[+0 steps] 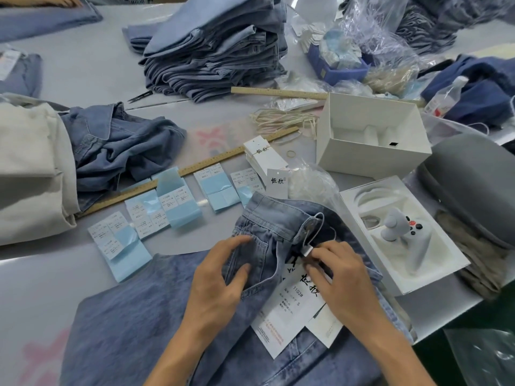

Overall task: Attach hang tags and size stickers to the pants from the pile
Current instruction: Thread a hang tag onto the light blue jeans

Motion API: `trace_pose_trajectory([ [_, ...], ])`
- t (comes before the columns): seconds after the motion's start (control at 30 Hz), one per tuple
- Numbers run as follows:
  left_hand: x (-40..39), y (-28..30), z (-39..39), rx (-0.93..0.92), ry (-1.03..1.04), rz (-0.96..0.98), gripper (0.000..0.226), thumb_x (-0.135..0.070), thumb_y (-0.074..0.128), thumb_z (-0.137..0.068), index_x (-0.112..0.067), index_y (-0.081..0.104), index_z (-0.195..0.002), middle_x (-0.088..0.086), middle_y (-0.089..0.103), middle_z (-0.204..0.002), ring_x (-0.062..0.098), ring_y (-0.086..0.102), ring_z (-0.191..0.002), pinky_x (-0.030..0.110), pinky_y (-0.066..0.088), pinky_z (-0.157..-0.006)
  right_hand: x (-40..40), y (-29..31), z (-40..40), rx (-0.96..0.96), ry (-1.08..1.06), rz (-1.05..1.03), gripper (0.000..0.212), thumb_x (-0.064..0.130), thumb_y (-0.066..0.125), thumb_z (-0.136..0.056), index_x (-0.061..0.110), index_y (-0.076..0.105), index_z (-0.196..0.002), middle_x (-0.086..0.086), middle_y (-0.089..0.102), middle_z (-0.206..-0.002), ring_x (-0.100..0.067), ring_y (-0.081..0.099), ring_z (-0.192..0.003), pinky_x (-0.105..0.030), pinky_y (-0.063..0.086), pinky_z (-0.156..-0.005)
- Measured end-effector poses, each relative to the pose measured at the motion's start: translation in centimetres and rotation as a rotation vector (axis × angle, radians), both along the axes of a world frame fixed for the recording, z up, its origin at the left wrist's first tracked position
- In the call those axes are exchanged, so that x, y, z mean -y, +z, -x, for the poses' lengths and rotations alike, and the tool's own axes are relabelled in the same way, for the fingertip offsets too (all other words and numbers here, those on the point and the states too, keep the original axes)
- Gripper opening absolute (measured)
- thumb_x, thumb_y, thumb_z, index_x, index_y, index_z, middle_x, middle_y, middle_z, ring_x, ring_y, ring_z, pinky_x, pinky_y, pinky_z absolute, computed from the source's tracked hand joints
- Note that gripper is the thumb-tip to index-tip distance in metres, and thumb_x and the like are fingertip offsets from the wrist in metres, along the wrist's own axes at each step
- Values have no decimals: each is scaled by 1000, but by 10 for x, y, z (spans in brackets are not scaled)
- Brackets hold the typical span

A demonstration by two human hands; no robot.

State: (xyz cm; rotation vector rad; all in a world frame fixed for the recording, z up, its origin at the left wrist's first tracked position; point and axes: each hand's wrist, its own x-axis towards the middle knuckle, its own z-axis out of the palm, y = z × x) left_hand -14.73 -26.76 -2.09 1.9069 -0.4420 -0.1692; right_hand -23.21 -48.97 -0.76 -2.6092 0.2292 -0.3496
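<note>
Left hand [223,277] fingers curled, pinching (thumb under); right hand [338,277] fingertips pinching, both forearms bare.

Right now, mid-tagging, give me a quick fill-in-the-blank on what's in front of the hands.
1. The left hand grips the jeans at the ____.
2. The right hand pinches the white fastener of the hang tag, whose size letter reads ____.
3. The game controller sits in a white ____.
4. The sticker sheets have ____ backing.

Missing: pocket; S; box; blue
</note>
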Motion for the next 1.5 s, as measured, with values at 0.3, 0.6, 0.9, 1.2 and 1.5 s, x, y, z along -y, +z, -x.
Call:
trace_pose_trajectory([
  [0.3, -3, -6, 2, -48, -13, -10, 57, -2, 75, -89, -38, 62, -132, -26, 64, -127, -2, 58, -124, 17, 47, -104, 6, 5, -2, -48, -17, -130, 19, 2, 78, -84, 18, 75, -94, 25, 60, -91, -9, 59, -89, -24, 48, -80],
  [0.6, -7, -8, 4, 18, -34, -85, 54, -4, 72, -91, -37, 61, -132, -21, 59, -127, -1, 52, -127, 5, 33, -104, 24, 21, 21, 9, 25, -231, 22, 11, 76, -87, 19, 77, -107, 16, 66, -108, -6, 65, -102, -14, 48, -85],
  [0.9, -10, -12, 3, 23, -19, -33, 55, 7, 70, -89, -33, 65, -127, -15, 63, -119, 10, 59, -120, 14, 42, -101, 15, 18, 28, -42, 98, -179, 16, 4, 77, -87, 19, 70, -91, 11, 60, -103, -11, 61, -92, -22, 47, -77],
  [1.2, -15, -19, -13, -60, 92, 45, 54, 3, 75, -87, -39, 67, -119, -22, 67, -122, -3, 59, -121, 9, 41, -102, -1, 16, 24, -113, 50, -56, 33, 16, 85, -80, 23, 74, -111, 17, 69, -102, -11, 64, -99, -47, 49, -88],
  [1.5, -18, -15, -11, -122, 72, 43, 49, -1, 72, -91, -37, 65, -123, -16, 68, -123, 6, 62, -119, 41, 47, -111, 0, 22, 32, 30, 16, -92, 21, 25, 66, -90, 14, 78, -104, 11, 67, -102, -8, 64, -97, -27, 53, -85],
])
